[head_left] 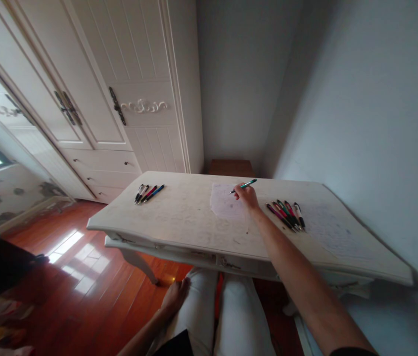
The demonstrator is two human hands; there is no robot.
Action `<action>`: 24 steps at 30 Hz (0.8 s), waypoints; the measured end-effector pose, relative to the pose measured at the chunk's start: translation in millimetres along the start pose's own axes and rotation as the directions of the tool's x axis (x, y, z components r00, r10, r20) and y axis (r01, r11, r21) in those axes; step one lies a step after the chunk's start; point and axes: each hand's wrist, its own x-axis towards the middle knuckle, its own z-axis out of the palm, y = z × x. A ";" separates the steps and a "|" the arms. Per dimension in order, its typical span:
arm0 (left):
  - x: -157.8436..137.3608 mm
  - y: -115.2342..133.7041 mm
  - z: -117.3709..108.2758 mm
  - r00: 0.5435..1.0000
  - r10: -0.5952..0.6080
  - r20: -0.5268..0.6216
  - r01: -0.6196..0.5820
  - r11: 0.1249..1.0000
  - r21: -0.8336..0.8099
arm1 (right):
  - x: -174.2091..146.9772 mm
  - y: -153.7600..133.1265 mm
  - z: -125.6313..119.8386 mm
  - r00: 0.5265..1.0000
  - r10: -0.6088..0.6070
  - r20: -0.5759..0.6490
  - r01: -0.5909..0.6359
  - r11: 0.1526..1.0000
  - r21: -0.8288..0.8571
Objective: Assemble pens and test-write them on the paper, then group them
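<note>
My right hand (245, 195) is closed around a dark pen with green parts (249, 183). The pen leans over a sheet of paper (221, 205) on the white table, its tip close to the sheet; contact is unclear. Down by my left thigh, my left hand (173, 297) rests against the trouser leg, holding nothing I can see, its fingers loosely extended. Right of my right forearm lies a fanned group of several coloured pens (286, 215). Another group of several pens (148, 194) lies toward the table's left end.
The white table (179, 217) has a low, curved front edge above my knees. A marked sheet or patch (337, 230) covers part of its right end. A white wardrobe (145, 59) stands behind at left, and a grey wall (372, 109) bounds the right. A brown box-like piece (231, 167) sits behind.
</note>
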 end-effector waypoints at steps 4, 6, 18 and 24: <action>1.2 2.5 -8.9 0.993 0.086 0.078 -0.104 0.959 0.265 | -4.3 -5.1 1.3 0.999 0.029 0.019 -0.028 0.999 -0.046; -1.0 12.5 -21.7 0.986 0.137 0.092 -0.160 0.930 0.330 | -5.8 -7.5 1.9 0.999 0.036 0.021 -0.034 0.996 -0.081; -62.1 86.4 -188.0 0.472 0.630 0.616 -0.548 0.758 -0.354 | -10.6 -12.2 5.3 1.000 -0.006 -0.014 0.005 0.994 -0.112; -36.2 196.9 -268.3 0.605 0.783 0.145 -0.611 0.574 -0.546 | -13.0 -9.3 6.9 1.000 0.005 -0.025 -0.009 0.988 -0.152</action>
